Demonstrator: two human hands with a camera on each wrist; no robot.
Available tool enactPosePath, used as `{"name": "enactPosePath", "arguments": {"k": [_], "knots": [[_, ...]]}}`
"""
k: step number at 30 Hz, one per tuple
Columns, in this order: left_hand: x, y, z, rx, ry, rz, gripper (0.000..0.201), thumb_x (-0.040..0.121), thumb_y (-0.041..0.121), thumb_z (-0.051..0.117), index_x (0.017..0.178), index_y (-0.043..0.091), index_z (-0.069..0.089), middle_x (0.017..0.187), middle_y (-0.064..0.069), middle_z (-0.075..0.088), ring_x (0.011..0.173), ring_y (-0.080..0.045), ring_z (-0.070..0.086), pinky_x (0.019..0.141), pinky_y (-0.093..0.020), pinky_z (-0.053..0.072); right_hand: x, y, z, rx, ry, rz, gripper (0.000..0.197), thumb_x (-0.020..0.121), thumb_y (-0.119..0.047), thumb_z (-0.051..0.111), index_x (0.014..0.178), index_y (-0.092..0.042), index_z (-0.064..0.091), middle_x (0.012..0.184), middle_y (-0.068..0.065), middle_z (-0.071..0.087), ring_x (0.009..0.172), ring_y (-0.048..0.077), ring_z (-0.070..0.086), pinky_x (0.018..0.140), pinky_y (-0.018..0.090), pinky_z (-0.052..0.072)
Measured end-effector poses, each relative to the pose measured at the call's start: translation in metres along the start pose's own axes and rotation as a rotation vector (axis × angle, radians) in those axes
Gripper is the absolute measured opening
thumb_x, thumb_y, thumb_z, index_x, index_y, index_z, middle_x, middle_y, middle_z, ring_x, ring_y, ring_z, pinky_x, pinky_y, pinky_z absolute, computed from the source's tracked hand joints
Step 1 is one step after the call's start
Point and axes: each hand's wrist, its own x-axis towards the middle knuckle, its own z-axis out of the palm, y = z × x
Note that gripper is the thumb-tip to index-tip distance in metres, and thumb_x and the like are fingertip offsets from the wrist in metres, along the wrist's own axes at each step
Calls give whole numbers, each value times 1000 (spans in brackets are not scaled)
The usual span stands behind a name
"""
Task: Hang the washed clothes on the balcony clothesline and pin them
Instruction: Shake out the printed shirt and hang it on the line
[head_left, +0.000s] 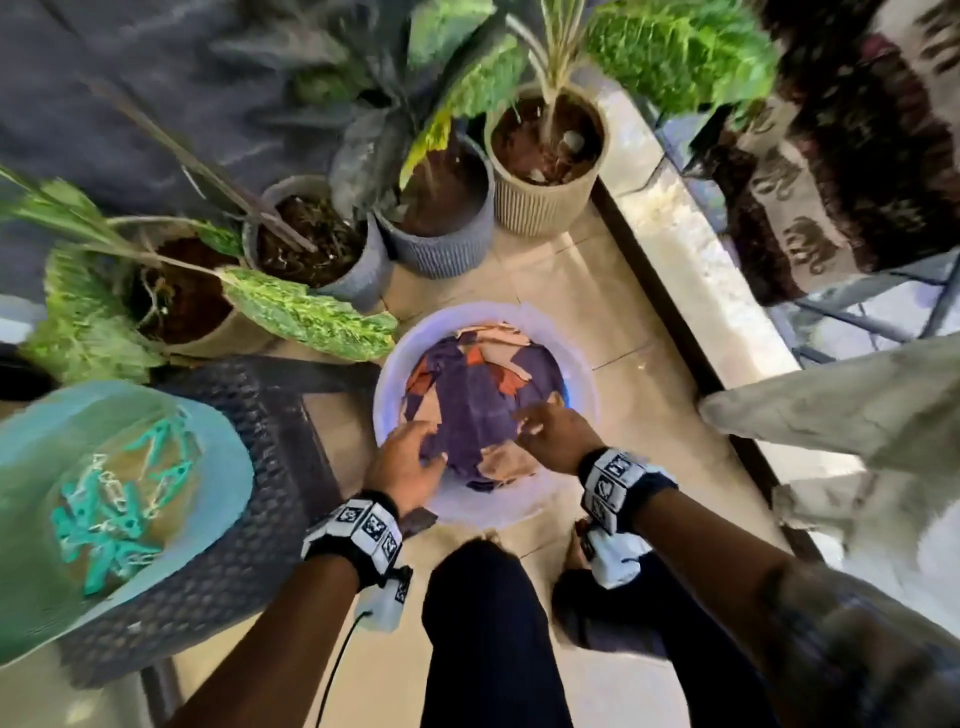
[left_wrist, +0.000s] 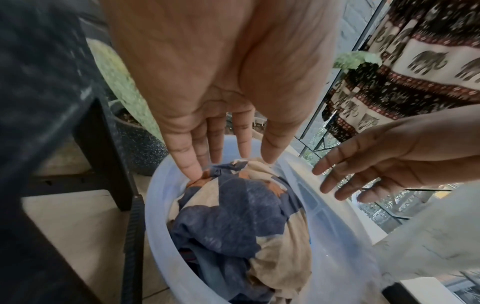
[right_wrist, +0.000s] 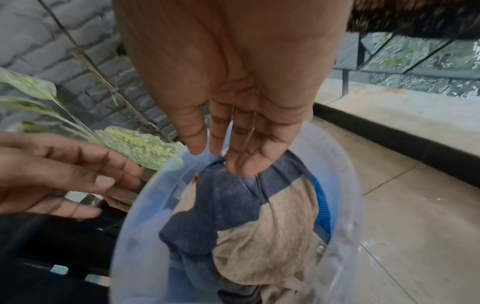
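A pale translucent bucket (head_left: 384, 395) stands on the tiled floor, holding a bunched cloth (head_left: 478, 400) in navy, beige and orange. Both hands reach into it from above. My left hand (head_left: 426, 447) has straight fingers, and in the left wrist view its fingertips (left_wrist: 193, 174) touch the cloth (left_wrist: 233, 216) at the bucket's far side. My right hand (head_left: 530, 423) hovers over the right part. In the right wrist view its fingers (right_wrist: 241, 164) press onto the navy part of the cloth (right_wrist: 228, 201). Neither hand grips anything. A blue item (right_wrist: 320, 197) lies under the cloth.
A green tub (head_left: 31, 571) of teal clothes pegs (head_left: 119, 504) sits on a dark woven stool (head_left: 260, 467) at my left. Several potted plants (head_left: 436, 208) crowd behind the bucket. A stone ledge (head_left: 691, 260) runs along the right, with an elephant-print cloth (head_left: 810, 208) and a pale cloth (head_left: 857, 405) hanging.
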Motion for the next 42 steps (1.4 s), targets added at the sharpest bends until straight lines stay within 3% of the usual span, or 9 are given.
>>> {"name": "enactPosePath", "arguments": {"k": [4,9,13,20,24,28,33,36,42], "knots": [[33,-30,31,16,52,-20,45,87,12,72,130,6,61,130,-18,60,123,-32,57,106,-38,43,64,19,39,-64,18,-3,41,90,-31,56,128,-14,59,124,10,65,115,30,58,90,31,38],[34,-51,43,13,60,37,24,85,11,72,109,8,71,111,-15,67,104,-32,66,93,-37,49,90,25,61,-29,151,23,32,83,-24,68,112,-10,63,102,12,69,98,32,64,78,33,46],[30,-54,35,-2,39,72,25,85,12,73,110,9,71,113,-12,67,109,-31,65,98,-34,47,85,17,52,-16,163,18,19,86,-26,66,104,-19,68,98,0,68,102,25,62,71,22,29],[-13,-15,-7,-55,45,124,38,90,12,70,127,12,62,128,-10,62,121,-26,57,95,-21,37,13,-15,17,332,213,-148,22,76,-18,61,75,-39,54,74,-18,58,76,11,55,83,41,51],[-61,20,-39,-119,-20,110,69,88,17,73,148,20,41,152,-3,46,137,-20,45,106,-30,41,-55,-54,-12,473,140,-289,18,76,-11,60,83,-27,59,80,-14,58,78,9,53,78,31,45],[-98,61,-71,-158,-22,180,82,83,19,73,154,26,32,151,2,46,135,-13,46,105,-33,43,-112,-96,-46,363,119,-490,10,85,-16,57,95,-15,60,92,-6,63,86,17,60,80,39,50],[-117,127,-112,-437,4,144,58,72,-9,76,113,25,54,103,7,63,87,1,60,78,-9,46,-156,-138,-98,276,167,-672,6,88,-6,59,93,-10,60,90,-6,60,82,10,52,78,34,47],[-118,150,-130,-630,-50,101,51,75,-23,55,111,13,55,97,1,64,90,-10,60,71,-9,49,-174,-149,-125,252,221,-715,4,88,-4,59,89,-8,60,84,-14,53,77,3,45,75,20,40],[-141,200,-167,-625,11,318,25,66,1,52,84,16,58,84,0,63,81,-8,59,74,-12,49,-216,-145,-150,419,361,-529,17,73,1,61,80,-14,62,66,-22,55,64,-5,52,65,10,37]]}}
